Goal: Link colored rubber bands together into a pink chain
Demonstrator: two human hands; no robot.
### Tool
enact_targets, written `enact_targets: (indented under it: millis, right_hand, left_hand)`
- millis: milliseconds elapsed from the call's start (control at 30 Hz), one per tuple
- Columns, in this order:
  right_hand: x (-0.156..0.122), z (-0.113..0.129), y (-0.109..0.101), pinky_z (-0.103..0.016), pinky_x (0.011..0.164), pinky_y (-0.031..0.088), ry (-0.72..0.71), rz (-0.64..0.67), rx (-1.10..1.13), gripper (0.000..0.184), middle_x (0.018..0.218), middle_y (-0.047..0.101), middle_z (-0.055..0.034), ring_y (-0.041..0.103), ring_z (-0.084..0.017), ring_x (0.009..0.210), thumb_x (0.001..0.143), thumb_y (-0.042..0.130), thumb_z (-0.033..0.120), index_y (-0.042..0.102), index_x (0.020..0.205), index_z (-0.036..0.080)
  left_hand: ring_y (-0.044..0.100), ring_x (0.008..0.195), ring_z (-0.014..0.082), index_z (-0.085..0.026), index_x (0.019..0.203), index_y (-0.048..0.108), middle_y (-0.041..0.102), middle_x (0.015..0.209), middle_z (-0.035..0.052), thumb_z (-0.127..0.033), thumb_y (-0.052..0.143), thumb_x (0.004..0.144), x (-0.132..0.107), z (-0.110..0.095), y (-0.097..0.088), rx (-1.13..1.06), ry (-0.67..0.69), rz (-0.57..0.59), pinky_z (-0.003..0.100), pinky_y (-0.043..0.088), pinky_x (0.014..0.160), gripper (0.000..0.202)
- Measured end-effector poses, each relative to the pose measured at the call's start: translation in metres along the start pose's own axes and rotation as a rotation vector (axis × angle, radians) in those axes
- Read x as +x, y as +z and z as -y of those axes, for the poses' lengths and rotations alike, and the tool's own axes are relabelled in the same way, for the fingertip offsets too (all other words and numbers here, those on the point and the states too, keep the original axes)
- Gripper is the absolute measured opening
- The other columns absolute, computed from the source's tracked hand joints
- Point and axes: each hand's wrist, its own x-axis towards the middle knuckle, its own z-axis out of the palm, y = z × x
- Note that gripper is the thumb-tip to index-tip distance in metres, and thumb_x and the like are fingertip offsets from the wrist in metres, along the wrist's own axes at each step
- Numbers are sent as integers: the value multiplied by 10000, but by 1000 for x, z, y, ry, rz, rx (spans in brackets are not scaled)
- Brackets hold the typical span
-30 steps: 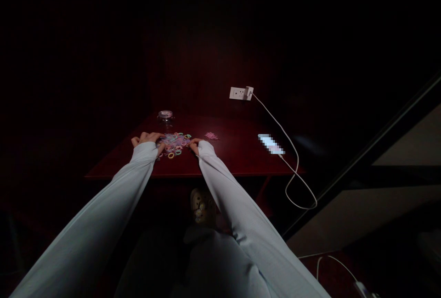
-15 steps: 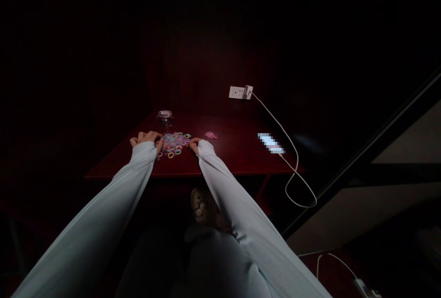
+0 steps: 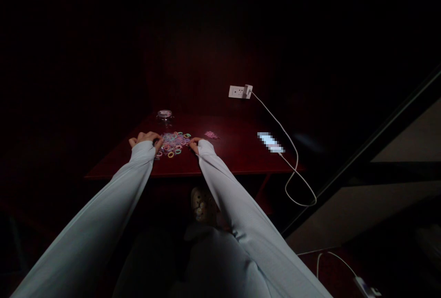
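A pile of small hair ties point(image 3: 174, 143) in pink, purple, green and yellow lies on the dark red table point(image 3: 234, 160). At its left edge is my left hand point(image 3: 144, 138), fingers bent and spread, with thumb and forefinger touching the ties. My right hand point(image 3: 195, 144) is at the pile's right edge, thumb and forefinger pinched together. Whatever sits between those fingertips is too small to make out. To the right of the pile lies a smaller heap of pink hair ties point(image 3: 211, 135). Behind the pile stands a clear jar with a lid point(image 3: 164, 114).
A lit phone point(image 3: 271, 142) lies at the table's right side. Its white cable point(image 3: 296, 151) loops past the table edge up to a charger in the wall socket point(image 3: 237, 92). Below the table a shoe point(image 3: 201, 204) shows. A power strip point(image 3: 364, 287) lies at lower right.
Both hands stay at the edges of the pile. The left fingers have shifted very slightly, and the view has moved a touch.
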Motion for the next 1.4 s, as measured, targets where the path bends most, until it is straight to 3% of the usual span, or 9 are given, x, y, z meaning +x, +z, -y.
enact_targets:
  millis: [200, 400, 600, 767, 967, 1133, 1400]
  right_hand:
    - [0, -1, 0, -213, 816, 516, 0, 6, 11, 249, 943, 807, 23, 704, -162, 923, 1024, 592, 317, 829, 1092, 275]
    - [1, -4, 2, -220, 814, 518, -4, 9, 23, 255, 948, 808, 17, 701, -160, 908, 1030, 584, 311, 826, 1092, 262]
    - [-2, -1, 0, -211, 850, 529, -2, 5, 34, 239, 967, 819, 15, 721, -160, 947, 1020, 606, 324, 825, 1097, 268]
    - [-4, 2, -2, -225, 890, 543, -8, -3, 11, 239, 999, 825, 13, 728, -171, 971, 1010, 606, 320, 826, 1093, 276]
    - [-4, 4, -2, -210, 867, 537, 13, 12, -17, 243, 981, 812, 24, 715, -162, 956, 1011, 590, 325, 817, 1080, 276]
    - [-5, 3, -3, -214, 846, 531, -6, 7, -6, 253, 946, 795, 26, 698, -159, 917, 1011, 581, 339, 814, 1076, 265]
    - [-4, 3, -2, -218, 854, 536, 24, 2, 4, 247, 965, 814, 18, 713, -164, 921, 1001, 605, 329, 827, 1093, 271]
  left_hand:
    - [616, 1215, 384, -243, 1001, 712, 789, 1254, 123, -402, 527, 969, 0, -3, -1, 12, 2, -33, 541, 399, 1016, 246]
    - [596, 1269, 405, -265, 1016, 724, 771, 1321, 102, -426, 672, 888, 1, -1, 5, 49, 34, 17, 528, 385, 1030, 211]
    - [606, 1269, 388, -256, 1043, 746, 780, 1320, 111, -399, 559, 981, 2, 1, 1, 39, 28, 77, 545, 391, 1036, 244]
    - [622, 1241, 378, -243, 1013, 735, 797, 1273, 117, -376, 505, 1008, 1, 0, -1, 24, 25, 50, 537, 403, 1024, 265]
    - [606, 1300, 392, -237, 1109, 751, 776, 1354, 129, -430, 582, 993, 4, -1, 3, 68, 6, 81, 547, 394, 1050, 281]
    - [610, 1304, 381, -249, 1040, 760, 776, 1382, 94, -405, 615, 988, 4, 4, 6, 67, 5, 104, 523, 392, 1045, 219]
    - [623, 1256, 368, -234, 1080, 763, 781, 1286, 126, -374, 492, 1070, 4, 4, 7, 52, 5, 27, 503, 381, 1022, 305]
